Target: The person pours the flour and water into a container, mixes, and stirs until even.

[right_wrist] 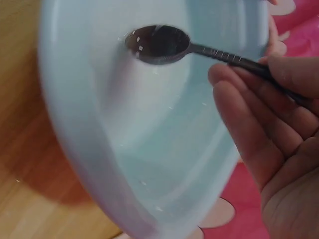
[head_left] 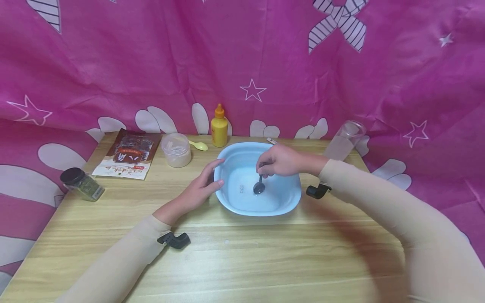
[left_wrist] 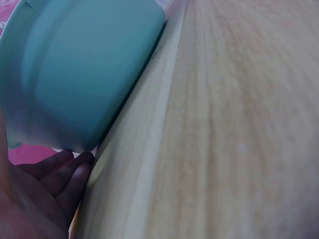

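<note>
Spoon: dark spoon [head_left: 259, 185], held in the pale blue basin [head_left: 227, 198], near the table's back edge.
Right hand: right hand [head_left: 282, 160] pinches the handle, bowl end down.
Left hand: left hand [head_left: 201, 187], fingers straight, rests against the basin's left wall.
Basin: smooth plastic, rounded corners.
Table: light wood table [head_left: 242, 252]; pink starred cloth [head_left: 151, 63] behind.

Head view, wooden table [head_left: 242, 261] before a pink patterned cloth [head_left: 151, 54]. Centre of frame: light blue basin [head_left: 291, 202]. Right hand [head_left: 282, 160] above it, pinching a dark spoon [head_left: 259, 185] whose bowl sits low inside the basin. Left hand [head_left: 201, 187], fingers straight, rests against the basin's left rim. Upper left of the table: brown packet [head_left: 126, 155], dark-lidded jar [head_left: 81, 184], white tub [head_left: 176, 149], yellow spoon [head_left: 198, 145]. Behind the basin: 1 yellow squeeze bottle [head_left: 219, 126]. Upper right: clear cup [head_left: 345, 141], tilted.
</note>
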